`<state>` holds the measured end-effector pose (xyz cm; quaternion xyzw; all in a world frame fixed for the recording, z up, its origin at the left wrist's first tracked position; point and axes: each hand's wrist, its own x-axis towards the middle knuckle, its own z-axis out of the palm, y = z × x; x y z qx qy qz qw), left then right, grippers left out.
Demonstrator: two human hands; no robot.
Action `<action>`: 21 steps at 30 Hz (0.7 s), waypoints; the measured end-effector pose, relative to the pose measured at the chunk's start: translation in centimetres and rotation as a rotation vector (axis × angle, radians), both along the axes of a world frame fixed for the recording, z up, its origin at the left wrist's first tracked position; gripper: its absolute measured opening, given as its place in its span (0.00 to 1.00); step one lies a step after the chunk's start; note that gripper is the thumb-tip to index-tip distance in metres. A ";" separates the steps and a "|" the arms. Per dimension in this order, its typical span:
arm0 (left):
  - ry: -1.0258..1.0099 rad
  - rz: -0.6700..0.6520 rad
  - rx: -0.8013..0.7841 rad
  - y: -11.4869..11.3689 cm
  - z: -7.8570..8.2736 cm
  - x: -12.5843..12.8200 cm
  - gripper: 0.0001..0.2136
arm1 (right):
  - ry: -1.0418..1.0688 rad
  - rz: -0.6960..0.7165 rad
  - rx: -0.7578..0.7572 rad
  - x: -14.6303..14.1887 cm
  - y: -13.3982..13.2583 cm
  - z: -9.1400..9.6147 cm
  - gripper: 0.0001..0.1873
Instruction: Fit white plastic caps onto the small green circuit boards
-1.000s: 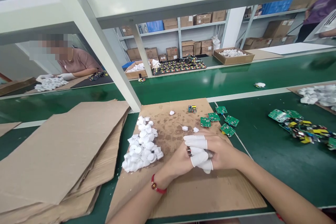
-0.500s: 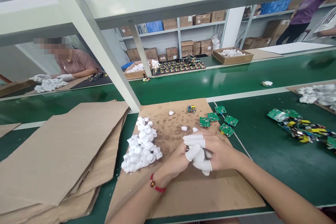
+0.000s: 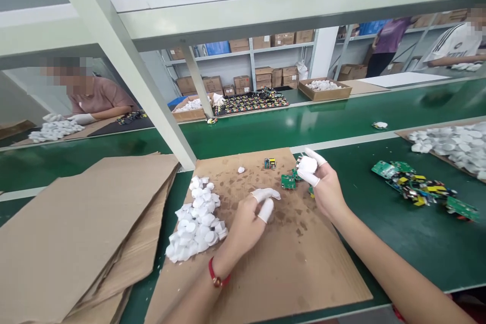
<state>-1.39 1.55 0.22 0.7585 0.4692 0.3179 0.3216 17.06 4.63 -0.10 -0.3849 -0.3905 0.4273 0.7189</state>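
No legible text anywhere. Cartons (image 3: 283, 39) on back shelves show small pale labels, too small to read. Dark print on co-worker's white T-shirt (image 3: 451, 43), top R: unreadable. Green PCBs (image 3: 288, 181) near far edge of cardboard sheet (image 3: 299, 273): markings too tiny.

Cap pile (image 3: 195, 220), probably foam, on cardboard sheet (image 3: 288, 263); circuit boards (image 3: 288, 181) behind it; stacked cardboard (image 3: 76, 228) left.

Item (image 3: 307, 164) in R hand (image 3: 328, 187) partly hidden; kind unclear.
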 end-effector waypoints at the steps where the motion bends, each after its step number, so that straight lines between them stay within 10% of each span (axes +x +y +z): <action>1: 0.121 -0.072 0.071 -0.2 -0.3 0.2 0.20 | 0.056 -0.024 -0.013 0.1 0.3 0.0 0.27; 9: 0.625 -0.200 0.348 -0.4 -3.3 1.8 0.25 | 0.139 -0.011 -0.086 0.7 2.0 -0.6 0.16; 21: 0.681 -0.031 0.848 4.3 -6.3 2.8 0.21 | 0.144 0.121 -0.161 0.1 3.0 -0.2 0.19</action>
